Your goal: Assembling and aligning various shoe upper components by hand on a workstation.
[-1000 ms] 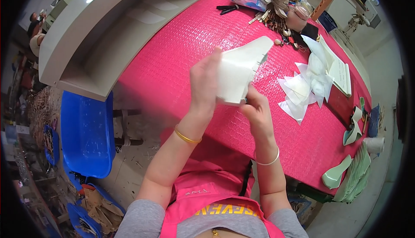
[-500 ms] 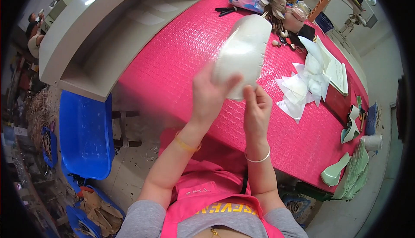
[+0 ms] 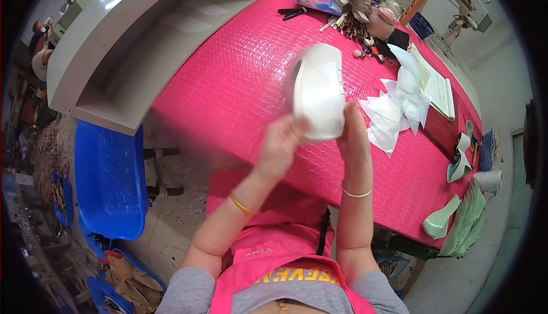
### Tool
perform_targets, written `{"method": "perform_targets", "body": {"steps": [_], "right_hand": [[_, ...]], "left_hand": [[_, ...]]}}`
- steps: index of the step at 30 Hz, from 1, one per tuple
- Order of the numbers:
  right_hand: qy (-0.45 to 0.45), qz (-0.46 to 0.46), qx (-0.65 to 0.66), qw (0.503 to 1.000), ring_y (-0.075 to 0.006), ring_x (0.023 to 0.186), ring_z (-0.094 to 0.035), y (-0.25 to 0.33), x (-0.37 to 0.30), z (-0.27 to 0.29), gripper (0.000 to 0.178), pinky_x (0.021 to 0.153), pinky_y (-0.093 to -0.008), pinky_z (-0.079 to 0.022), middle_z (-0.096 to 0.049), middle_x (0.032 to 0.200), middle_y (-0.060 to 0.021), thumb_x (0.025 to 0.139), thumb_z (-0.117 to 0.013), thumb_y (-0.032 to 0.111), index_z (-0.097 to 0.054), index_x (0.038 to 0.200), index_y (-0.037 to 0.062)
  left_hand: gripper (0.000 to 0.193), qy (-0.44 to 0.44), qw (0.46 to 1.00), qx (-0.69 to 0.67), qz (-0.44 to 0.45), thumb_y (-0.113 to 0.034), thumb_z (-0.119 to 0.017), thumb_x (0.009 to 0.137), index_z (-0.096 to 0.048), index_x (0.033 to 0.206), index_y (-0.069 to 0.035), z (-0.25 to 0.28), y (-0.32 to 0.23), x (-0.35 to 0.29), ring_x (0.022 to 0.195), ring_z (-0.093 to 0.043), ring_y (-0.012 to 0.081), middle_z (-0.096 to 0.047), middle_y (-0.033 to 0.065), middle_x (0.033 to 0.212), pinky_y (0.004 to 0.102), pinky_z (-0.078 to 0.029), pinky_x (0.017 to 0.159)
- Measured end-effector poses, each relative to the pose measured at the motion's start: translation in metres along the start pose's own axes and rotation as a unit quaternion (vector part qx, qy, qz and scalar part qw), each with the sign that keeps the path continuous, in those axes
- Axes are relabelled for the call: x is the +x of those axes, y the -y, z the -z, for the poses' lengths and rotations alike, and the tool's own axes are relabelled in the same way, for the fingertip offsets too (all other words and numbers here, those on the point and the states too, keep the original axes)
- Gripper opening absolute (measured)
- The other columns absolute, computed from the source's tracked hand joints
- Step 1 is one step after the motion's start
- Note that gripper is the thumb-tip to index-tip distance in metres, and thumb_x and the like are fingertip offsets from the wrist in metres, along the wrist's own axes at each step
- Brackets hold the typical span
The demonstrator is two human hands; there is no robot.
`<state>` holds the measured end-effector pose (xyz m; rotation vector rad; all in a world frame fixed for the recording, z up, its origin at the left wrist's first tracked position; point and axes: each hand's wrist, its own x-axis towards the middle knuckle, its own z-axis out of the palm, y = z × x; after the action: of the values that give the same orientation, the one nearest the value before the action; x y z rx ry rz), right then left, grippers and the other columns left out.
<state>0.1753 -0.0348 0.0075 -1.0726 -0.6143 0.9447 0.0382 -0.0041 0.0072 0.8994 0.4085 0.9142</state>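
Note:
A glossy, pearly white curved piece of sheet material (image 3: 321, 94) is held up over the pink table, bent so that a darker opening shows at its left side. My left hand (image 3: 282, 144) grips its lower left edge; the fingers are somewhat blurred. On the lower right edge, my right hand (image 3: 354, 132) holds it too, with most of its fingers hidden behind the wrist and thumb. Thin white pointed sheets (image 3: 388, 114) lie on the table to the right of my right hand.
The table has a textured pink cover (image 3: 228, 85). A pale shelf unit (image 3: 114, 68) stands at the left, above a blue tub (image 3: 108, 182). Tools and brushes (image 3: 354, 17) crowd the far side. A notepad (image 3: 440, 94) and stacked mint-green shaped pieces (image 3: 468, 222) sit at the right.
The white piece has turned and become more curved, and its top has come down closer to me. My right hand has shifted slightly right and rotated around its edge.

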Motion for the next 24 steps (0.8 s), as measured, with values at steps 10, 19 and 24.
{"method": "perform_targets", "body": {"steps": [10,19,24], "right_hand": [[0.114,0.136,-0.316,0.932,-0.0092,0.077,-0.057,-0.008,0.001,-0.037,0.022,0.066,-0.0228,-0.047,-0.062,0.087,-0.0055,0.074,-0.064,-0.002,-0.059,0.095,-0.0035],[0.182,0.184,-0.469,0.844,-0.042,0.086,-0.053,-0.048,0.012,-0.077,0.031,0.071,-0.042,-0.045,-0.054,0.098,-0.0216,0.077,-0.056,0.012,-0.052,0.106,0.0025],[-0.028,0.498,-0.576,0.648,-0.033,0.081,-0.056,-0.011,0.02,-0.061,0.034,0.067,-0.0352,-0.045,-0.052,0.097,-0.0229,0.074,-0.062,0.018,-0.052,0.102,0.0019]], "left_hand": [[0.014,0.037,0.987,0.156,-0.012,0.0,-0.06,0.077,-0.063,0.09,0.005,0.034,-0.058,0.018,0.071,-0.058,0.0079,-0.065,0.004,0.078,0.0194,-0.047,0.066],[0.077,-0.171,0.884,0.407,-0.156,-0.02,-0.056,0.084,-0.004,0.136,0.004,0.062,-0.007,0.02,0.117,-0.037,0.028,-0.035,0.0236,0.127,0.0338,-0.033,0.095],[0.066,-0.273,0.848,0.449,-0.068,-0.039,-0.041,0.09,-0.019,0.133,0.006,0.114,-0.024,0.043,0.115,-0.037,0.04,-0.033,0.0288,0.124,0.0384,-0.031,0.096]]}}
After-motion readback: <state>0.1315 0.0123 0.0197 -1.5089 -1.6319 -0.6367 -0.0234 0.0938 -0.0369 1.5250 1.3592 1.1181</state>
